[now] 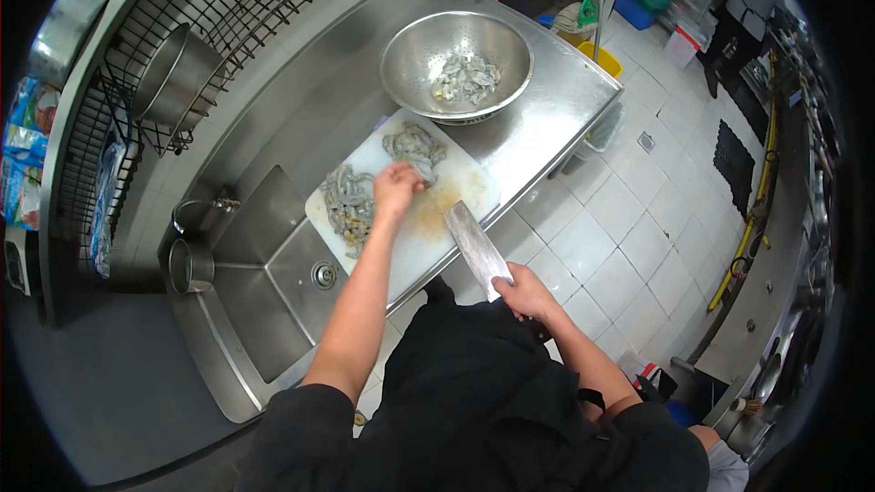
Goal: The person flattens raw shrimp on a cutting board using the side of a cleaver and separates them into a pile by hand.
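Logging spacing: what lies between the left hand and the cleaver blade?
Between left hand and cleaver, the head view shows only bare, stained cutting board.

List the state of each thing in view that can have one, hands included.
Cleaver: held, blade bare
Right hand: closed around the cleaver's handle
Left hand: fingers bent, contact with shrimp unclear
Cutting board: flat, stained
Shrimp: raw, in two piles on the board
Colander: upright, partly filled
Sink: no standing water visible

I see by bright, cool light that glares off the steel tabletop [563, 91] and glints on the floor tiles [597, 232], while my black clothing [469, 392] loses detail. Toward the rounded, black edges, my view bends and softens.
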{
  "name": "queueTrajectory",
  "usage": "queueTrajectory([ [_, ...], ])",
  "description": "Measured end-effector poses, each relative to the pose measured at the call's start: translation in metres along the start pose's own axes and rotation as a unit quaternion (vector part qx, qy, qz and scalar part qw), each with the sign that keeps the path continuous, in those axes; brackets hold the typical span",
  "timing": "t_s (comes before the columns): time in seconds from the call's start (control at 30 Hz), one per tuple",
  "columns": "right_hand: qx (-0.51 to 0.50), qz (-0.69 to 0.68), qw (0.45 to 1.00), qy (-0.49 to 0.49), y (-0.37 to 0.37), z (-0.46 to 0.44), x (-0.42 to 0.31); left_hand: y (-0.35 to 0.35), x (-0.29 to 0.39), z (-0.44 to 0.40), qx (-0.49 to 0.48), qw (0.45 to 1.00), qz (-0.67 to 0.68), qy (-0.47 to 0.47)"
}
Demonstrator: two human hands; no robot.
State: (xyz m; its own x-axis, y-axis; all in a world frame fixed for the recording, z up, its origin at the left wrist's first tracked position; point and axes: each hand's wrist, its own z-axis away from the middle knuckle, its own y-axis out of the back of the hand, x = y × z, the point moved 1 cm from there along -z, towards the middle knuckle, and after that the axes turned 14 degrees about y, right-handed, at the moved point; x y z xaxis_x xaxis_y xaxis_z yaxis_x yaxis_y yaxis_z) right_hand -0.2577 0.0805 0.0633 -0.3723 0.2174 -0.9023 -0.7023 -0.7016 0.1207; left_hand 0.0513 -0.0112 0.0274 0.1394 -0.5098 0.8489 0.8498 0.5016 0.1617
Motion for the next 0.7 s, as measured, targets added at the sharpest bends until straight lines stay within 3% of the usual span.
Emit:
queueTrajectory([
  [0.1, 0.012, -0.002, 1.0, 0.006, -0.003, -0.008, 0.0, 0.032, 0.025, -0.021, -0.037, 0.998, 0.049, -0.028],
  [0.13, 0.012, -0.003, 1.0, 0.007, -0.005, -0.009, 0.001, 0.046, 0.023, -0.032, 0.074, 0.978, -0.158, -0.111],
  [0.17, 0.013, -0.003, 1.0, 0.007, -0.007, -0.011, 0.003, 0.058, 0.022, -0.043, 0.18, 0.898, -0.354, -0.188],
  [0.2, 0.015, -0.003, 1.0, 0.007, -0.01, -0.014, 0.005, 0.07, 0.02, -0.048, 0.178, 0.899, -0.354, -0.188],
  [0.27, 0.009, 0.005, 1.0, 0.008, -0.014, -0.017, 0.009, 0.086, 0.014, -0.052, 0.187, 0.764, -0.583, -0.202],
  [0.4, 0.009, 0.02, 1.0, -0.002, -0.021, -0.021, 0.009, 0.086, 0.006, -0.054, 0.074, 0.801, -0.556, -0.208],
  [0.47, 0.022, 0.023, 0.999, -0.011, -0.024, -0.024, 0.012, 0.07, 0.003, -0.031, -0.039, 0.821, -0.474, -0.316],
  [0.5, 0.024, 0.023, 0.999, -0.013, -0.024, -0.025, 0.012, 0.062, 0.004, -0.016, -0.041, 0.821, -0.473, -0.316],
  [0.57, 0.047, -0.004, 0.999, 0.006, -0.026, -0.025, 0.011, 0.045, 0.001, 0.016, -0.157, 0.846, -0.417, -0.293],
  [0.7, 0.054, -0.023, 0.998, -0.01, -0.023, -0.024, 0.005, 0.027, -0.024, 0.038, -0.164, 0.867, -0.368, -0.291],
])
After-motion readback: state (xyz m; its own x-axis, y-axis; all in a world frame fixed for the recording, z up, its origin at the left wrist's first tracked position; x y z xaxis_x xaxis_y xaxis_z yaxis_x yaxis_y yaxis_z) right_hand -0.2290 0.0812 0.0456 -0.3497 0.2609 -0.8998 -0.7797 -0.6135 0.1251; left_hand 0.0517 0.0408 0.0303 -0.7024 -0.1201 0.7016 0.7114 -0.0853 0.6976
